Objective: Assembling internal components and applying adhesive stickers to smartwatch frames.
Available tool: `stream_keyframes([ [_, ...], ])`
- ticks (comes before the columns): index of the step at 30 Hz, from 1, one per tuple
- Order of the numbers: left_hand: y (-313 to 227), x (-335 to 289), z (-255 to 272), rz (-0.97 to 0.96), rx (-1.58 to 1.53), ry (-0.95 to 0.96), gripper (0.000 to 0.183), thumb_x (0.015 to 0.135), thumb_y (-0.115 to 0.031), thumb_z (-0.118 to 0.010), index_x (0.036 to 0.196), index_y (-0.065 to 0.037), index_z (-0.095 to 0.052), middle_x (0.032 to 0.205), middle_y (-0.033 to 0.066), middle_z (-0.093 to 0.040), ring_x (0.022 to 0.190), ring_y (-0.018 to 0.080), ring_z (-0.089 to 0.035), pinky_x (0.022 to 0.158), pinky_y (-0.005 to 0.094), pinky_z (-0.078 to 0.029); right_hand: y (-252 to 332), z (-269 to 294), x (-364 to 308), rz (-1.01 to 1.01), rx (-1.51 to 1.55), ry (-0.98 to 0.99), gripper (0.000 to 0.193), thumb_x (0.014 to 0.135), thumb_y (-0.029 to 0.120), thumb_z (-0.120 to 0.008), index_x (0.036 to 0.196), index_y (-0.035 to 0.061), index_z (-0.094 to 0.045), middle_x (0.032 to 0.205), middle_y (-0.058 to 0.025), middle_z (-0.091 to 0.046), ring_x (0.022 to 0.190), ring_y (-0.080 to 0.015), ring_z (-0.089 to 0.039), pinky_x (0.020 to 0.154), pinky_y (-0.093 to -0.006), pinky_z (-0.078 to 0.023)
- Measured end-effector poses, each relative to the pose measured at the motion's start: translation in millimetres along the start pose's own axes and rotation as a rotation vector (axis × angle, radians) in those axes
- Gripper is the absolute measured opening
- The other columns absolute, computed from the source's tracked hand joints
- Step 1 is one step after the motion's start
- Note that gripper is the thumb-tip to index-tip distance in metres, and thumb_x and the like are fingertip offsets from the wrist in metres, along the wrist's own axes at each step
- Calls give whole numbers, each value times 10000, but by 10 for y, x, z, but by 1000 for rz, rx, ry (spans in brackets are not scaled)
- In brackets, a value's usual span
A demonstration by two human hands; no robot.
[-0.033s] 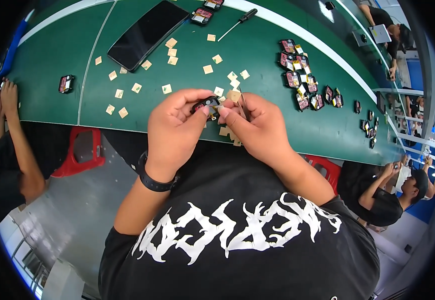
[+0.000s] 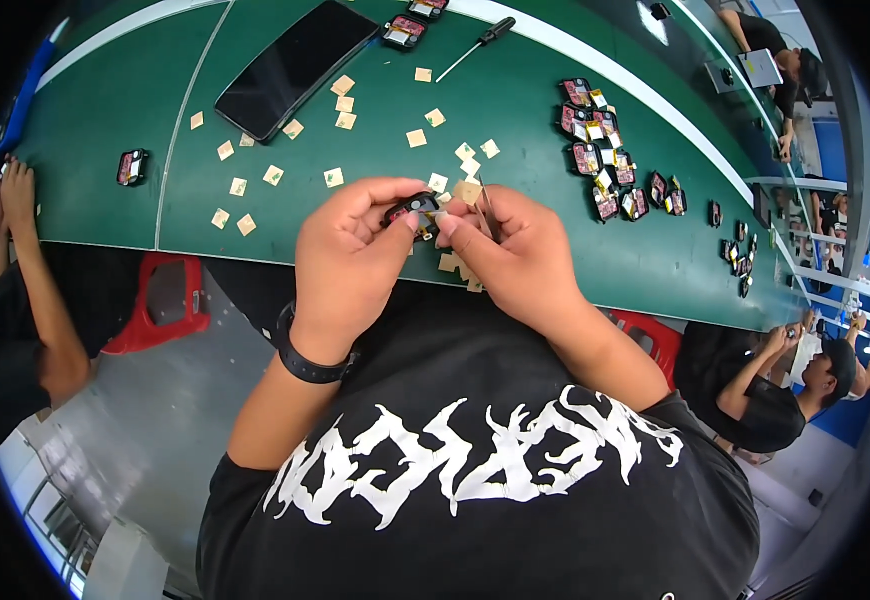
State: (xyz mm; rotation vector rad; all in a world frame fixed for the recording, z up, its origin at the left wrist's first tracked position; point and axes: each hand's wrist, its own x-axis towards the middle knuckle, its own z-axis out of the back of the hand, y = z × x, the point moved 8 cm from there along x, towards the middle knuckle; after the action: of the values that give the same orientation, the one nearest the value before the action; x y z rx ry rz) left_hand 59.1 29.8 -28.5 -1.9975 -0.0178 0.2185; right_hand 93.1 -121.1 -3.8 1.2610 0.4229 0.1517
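Observation:
My left hand is closed around a small black electronic housing, with a reddish circuit board and a round silver part showing inside. From the other side my right hand meets it, thumb and forefinger pinched at the housing's right edge on a small pale bit I cannot make out. A thin metal tool, seemingly tweezers, sticks up out of the right hand's grip. Close to the fingers lie square tan adhesive pads, some partly hidden under the right hand.
More tan pads are scattered over the green table. A large black screen panel and a screwdriver lie farther back. Several open housings are grouped at right; one housing lies left. Co-workers sit on both sides; red stools stand below.

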Motion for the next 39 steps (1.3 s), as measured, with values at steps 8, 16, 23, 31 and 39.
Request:
stream_keyframes([
  [8, 23, 5, 19, -38, -15, -7, 270, 937, 110, -570, 1200, 67, -620, 1106, 96, -687, 961, 93, -644, 805, 215, -506, 26, -68, 12, 117, -12, -37, 158, 956, 118, -703, 1032, -20, -713, 779, -18, -688, 630, -63, -585, 568, -230, -464],
  [16, -63, -15, 36, -86, -46, 23, 287, 941, 113, -549, 1222, 73, -598, 1145, 116, -679, 1034, 130, -660, 864, 232, -517, -24, -131, 92, -28, 41, -4, 167, 956, 155, -716, 1010, 0, -745, 752, -1, -679, 606, -46, -541, 547, -226, -444],
  [23, -30, -24, 49, -52, -89, 119, 292, 940, 113, -532, 1225, 77, -587, 1187, 127, -657, 1112, 148, -645, 878, 260, -525, -88, -120, 231, 28, 282, -17, 188, 869, 61, -786, 975, -10, -649, 832, -13, -641, 727, -53, -560, 619, -212, -477],
  [31, -64, 12, 79, -128, -201, 116, 332, 926, 103, -582, 1254, 61, -552, 1212, 155, -646, 1142, 176, -634, 914, 271, -533, -56, -200, 286, 18, 326, 66, 242, 873, 25, -776, 1011, -6, -580, 844, -10, -614, 737, -55, -550, 651, -205, -482],
  [39, -222, -138, -56, -60, 175, 128, 326, 977, -11, -590, 1296, 27, -532, 1086, 86, -648, 919, 98, -626, 775, 223, -508, 131, -116, 63, -60, 311, 104, 239, 962, 56, -677, 1144, -1, -533, 842, -14, -627, 652, -35, -505, 555, -201, -427],
])
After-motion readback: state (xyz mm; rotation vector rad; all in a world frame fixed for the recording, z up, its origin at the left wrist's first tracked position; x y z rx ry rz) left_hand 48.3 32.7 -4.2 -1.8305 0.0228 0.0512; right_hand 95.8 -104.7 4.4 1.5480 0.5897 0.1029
